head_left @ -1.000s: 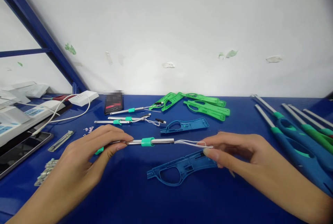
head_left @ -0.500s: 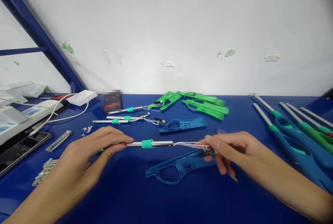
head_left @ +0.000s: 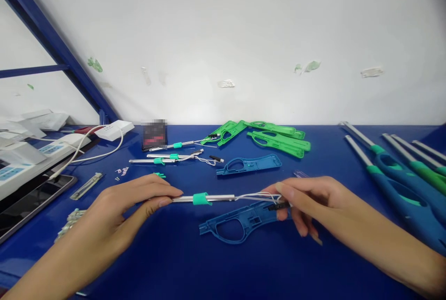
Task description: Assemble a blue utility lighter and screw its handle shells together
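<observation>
My left hand (head_left: 139, 202) pinches the left end of a thin metal lighter tube (head_left: 223, 197) between thumb and fingers. The tube is held level and carries a turquoise collar (head_left: 200, 198). White wires (head_left: 256, 195) run from its right end to a small black part (head_left: 277, 206). My right hand (head_left: 303, 202) is closed on the wires beside that black part, its lower fingers curled loosely. Just below the tube lies a blue lighter handle half (head_left: 209, 228), inner side up, its right end partly behind my right fingers.
Behind the hands lie another blue handle half (head_left: 249, 165), several green handle halves (head_left: 278, 141) and more wired tubes (head_left: 163, 161). Assembled lighters (head_left: 393, 188) lie at right. At left are a clear part (head_left: 86, 185), a dark phone-like device (head_left: 35, 207) and a white power strip (head_left: 45, 153).
The tube, still between both hands, sits slightly lower and closer to the blue handle half. The whole view has shifted a little. Both grips look the same.
</observation>
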A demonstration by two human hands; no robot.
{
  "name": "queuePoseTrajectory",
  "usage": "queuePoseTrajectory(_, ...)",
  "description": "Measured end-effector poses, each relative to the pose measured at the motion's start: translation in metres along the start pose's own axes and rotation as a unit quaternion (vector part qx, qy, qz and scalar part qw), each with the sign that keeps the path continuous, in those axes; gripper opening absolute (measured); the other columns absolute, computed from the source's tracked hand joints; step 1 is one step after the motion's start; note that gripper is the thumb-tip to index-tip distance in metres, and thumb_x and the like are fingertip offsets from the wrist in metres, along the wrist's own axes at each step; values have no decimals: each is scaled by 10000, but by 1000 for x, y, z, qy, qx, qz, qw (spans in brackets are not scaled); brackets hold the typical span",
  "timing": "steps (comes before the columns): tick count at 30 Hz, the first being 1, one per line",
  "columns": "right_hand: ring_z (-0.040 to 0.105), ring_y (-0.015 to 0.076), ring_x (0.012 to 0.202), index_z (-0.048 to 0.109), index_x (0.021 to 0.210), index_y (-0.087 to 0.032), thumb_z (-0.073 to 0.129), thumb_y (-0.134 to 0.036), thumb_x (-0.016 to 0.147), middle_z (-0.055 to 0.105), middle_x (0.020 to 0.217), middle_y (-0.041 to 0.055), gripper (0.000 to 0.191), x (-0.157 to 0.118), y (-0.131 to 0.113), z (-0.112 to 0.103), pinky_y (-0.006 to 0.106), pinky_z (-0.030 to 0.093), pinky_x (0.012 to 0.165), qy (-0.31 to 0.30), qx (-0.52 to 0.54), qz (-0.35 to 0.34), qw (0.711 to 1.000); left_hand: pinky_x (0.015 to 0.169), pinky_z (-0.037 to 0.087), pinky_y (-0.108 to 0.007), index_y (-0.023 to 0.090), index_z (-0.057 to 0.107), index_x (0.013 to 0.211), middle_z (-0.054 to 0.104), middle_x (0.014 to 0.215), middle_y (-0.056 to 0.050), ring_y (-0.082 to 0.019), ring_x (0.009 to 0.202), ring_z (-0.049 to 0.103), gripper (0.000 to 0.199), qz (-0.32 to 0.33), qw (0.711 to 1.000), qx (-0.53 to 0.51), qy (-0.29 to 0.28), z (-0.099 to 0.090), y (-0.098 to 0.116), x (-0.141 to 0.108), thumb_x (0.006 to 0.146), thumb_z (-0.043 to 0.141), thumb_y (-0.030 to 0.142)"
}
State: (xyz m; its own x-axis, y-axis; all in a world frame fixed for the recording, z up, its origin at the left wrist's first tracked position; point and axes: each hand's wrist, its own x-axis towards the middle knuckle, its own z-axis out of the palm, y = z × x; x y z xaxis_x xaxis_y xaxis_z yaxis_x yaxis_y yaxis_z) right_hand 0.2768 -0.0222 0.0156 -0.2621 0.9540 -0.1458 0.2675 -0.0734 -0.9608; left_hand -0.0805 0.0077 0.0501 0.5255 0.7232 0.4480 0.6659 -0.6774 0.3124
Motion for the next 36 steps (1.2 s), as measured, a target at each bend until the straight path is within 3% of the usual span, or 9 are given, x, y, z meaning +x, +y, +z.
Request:
queuePoseTrajectory(3, 563, 114, 547, 830, 1075, -232, 673, -692, 955, 724, 765, 44, 501, 1, 5, 0, 211, 475, 458, 0, 7, 14, 1000, 797, 612, -118, 439, 814, 1020, 841, 981, 117, -122, 843, 817, 232, -6, 1000, -7, -20, 1, 1, 2, 1042, 584, 413)
queuePoseTrajectory(9, 597, 111, 558, 786, 1202, -250, 652, -750, 943, 718, 782, 27, 578, 2, 9, 2, 202, 504, 467, 3, 22, 48, 999, 891, 543, -69, 441, 808, 1048, 832, 1052, 149, -95, 938, 799, 140, -74, 992, -50, -85, -2, 0, -2, 1022, 670, 445)
queuePoseTrajectory(14, 593, 103, 531, 767, 1203, -242, 653, -753, 942, 709, 734, 14, 584, 2, 10, 3, 187, 491, 454, 13, 27, 50, 998, 917, 510, -43, 501, 804, 1062, 829, 1073, 185, -80, 976, 793, 125, -93, 991, -63, -74, -3, -1, -4, 998, 701, 467)
queuePoseTrajectory(19, 602, 98, 525, 759, 1159, -248, 661, -754, 937, 685, 688, -6, 562, 0, 11, 4, 174, 478, 452, 19, 27, 44, 998, 756, 563, -100, 467, 811, 1047, 840, 1005, 122, -124, 884, 805, 181, -102, 988, -75, -87, -5, -1, -4, 1015, 650, 390)
queuePoseTrajectory(23, 593, 106, 507, 759, 1116, -229, 679, -768, 913, 646, 640, -12, 582, -2, 13, 5, 180, 460, 427, 27, 21, 45, 998, 742, 538, -83, 486, 786, 1079, 811, 909, 136, -81, 762, 763, 236, -104, 986, -86, -96, -7, -2, -6, 1002, 649, 310)
queuePoseTrajectory(27, 589, 85, 518, 754, 1116, -263, 685, -797, 888, 665, 686, -23, 585, 0, 14, 5, 154, 464, 433, 34, 12, 41, 999, 748, 529, -88, 466, 785, 1072, 789, 865, 126, -76, 741, 744, 234, -110, 984, -95, -107, -7, -2, -7, 1010, 633, 300)
queuePoseTrajectory(32, 589, 83, 534, 776, 1108, -270, 672, -793, 900, 681, 725, -10, 572, 3, 15, 5, 151, 475, 439, 35, -6, 34, 999, 762, 545, -116, 441, 793, 1082, 814, 955, 99, -115, 842, 776, 202, -115, 983, -91, -111, -6, -2, -7, 1011, 635, 337)
queuePoseTrajectory(36, 595, 99, 546, 781, 1119, -265, 666, -792, 904, 690, 752, 5, 581, 1, 15, 5, 166, 481, 431, 41, -23, 29, 998, 744, 517, -93, 416, 789, 1071, 771, 831, 112, -71, 729, 737, 251, -110, 981, -109, -120, -6, 2, -3, 1019, 592, 269)
